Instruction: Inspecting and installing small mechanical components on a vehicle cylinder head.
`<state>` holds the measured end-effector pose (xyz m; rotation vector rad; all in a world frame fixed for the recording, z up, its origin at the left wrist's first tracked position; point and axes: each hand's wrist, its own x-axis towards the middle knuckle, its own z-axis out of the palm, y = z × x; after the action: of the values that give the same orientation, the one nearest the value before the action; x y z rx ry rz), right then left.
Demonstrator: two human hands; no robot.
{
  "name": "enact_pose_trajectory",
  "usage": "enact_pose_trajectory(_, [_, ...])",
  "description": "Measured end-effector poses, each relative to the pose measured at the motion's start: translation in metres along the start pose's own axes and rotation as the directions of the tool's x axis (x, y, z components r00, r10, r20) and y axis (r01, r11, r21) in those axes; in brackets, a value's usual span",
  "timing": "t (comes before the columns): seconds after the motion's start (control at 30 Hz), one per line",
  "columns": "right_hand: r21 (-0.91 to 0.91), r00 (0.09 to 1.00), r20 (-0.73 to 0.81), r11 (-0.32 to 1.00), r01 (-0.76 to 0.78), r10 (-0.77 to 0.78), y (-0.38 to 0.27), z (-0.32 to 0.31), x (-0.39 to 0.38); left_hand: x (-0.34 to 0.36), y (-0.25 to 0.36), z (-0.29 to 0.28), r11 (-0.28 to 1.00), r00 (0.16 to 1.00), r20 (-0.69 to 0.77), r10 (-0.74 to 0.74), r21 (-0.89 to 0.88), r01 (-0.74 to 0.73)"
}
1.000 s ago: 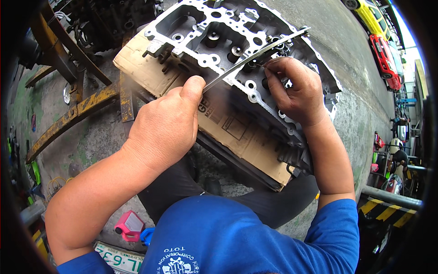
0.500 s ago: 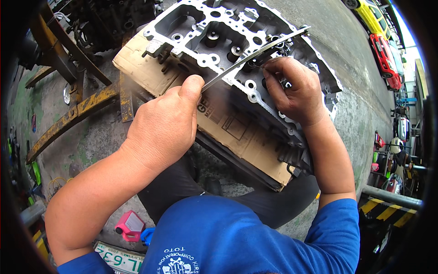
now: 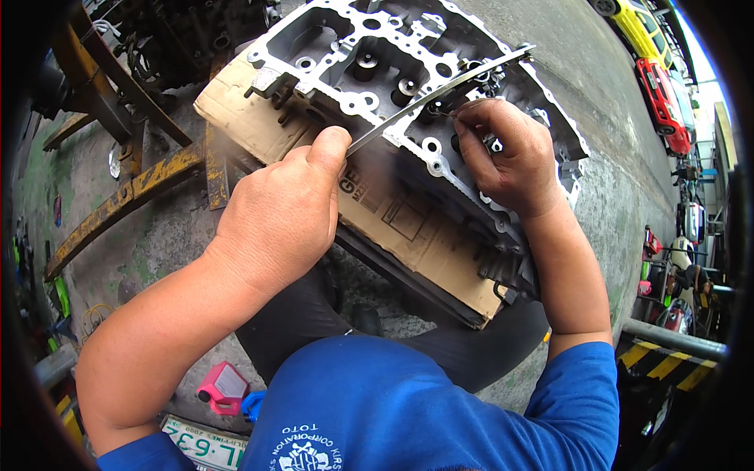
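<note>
Left hand (image 3: 281, 206) is clenching the metal bar (image 3: 424, 102), apparently for leverage across the casting (image 3: 428, 64); whether right hand (image 3: 512, 155) is pinching anything, I cannot tell.

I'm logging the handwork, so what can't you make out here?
In the head view:
Long, slim, grey metal bar: near end hidden inside the closed left hand.
What the right hand pinches between its fingers, if anything: too small and dark.
Silvery, hollowed metal casting: part of the far side cut off by the upper edge.
White rectangular plate with green characters: bottom cut off by the lower edge.
</note>
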<state>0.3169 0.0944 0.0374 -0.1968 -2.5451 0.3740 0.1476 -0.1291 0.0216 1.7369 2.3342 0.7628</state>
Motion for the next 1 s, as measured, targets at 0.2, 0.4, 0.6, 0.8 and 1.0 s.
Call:
enact_pose_trajectory(0.2, [0.025,0.996,-0.08,0.999,0.046,-0.044,0.004,-0.007,0.0,0.001,0.002,-0.002,1.0,1.0,0.003,-0.006,0.006,0.006])
enact_pose_trajectory(0.4, [0.091,0.987,-0.161,0.995,0.038,-0.023,0.009,-0.012,-0.002,0.0,0.006,-0.01,0.999,1.0,-0.008,-0.001,0.036,0.002])
enact_pose_trajectory(0.6, [0.267,0.979,-0.168,0.961,-0.071,0.119,0.006,-0.034,-0.009,0.001,0.015,-0.018,0.993,0.999,0.036,-0.04,0.113,0.036])
enact_pose_trajectory(0.8, [0.572,0.946,-0.12,0.8,-0.182,0.301,-0.017,-0.081,-0.052,0.003,0.022,-0.022,0.989,0.998,0.036,-0.047,0.14,0.042])
enact_pose_trajectory(1.0, [0.858,0.835,-0.124,0.481,-0.181,0.536,-0.083,-0.107,-0.133,0.003,0.011,-0.026,0.99,0.998,0.043,-0.045,0.136,0.038])
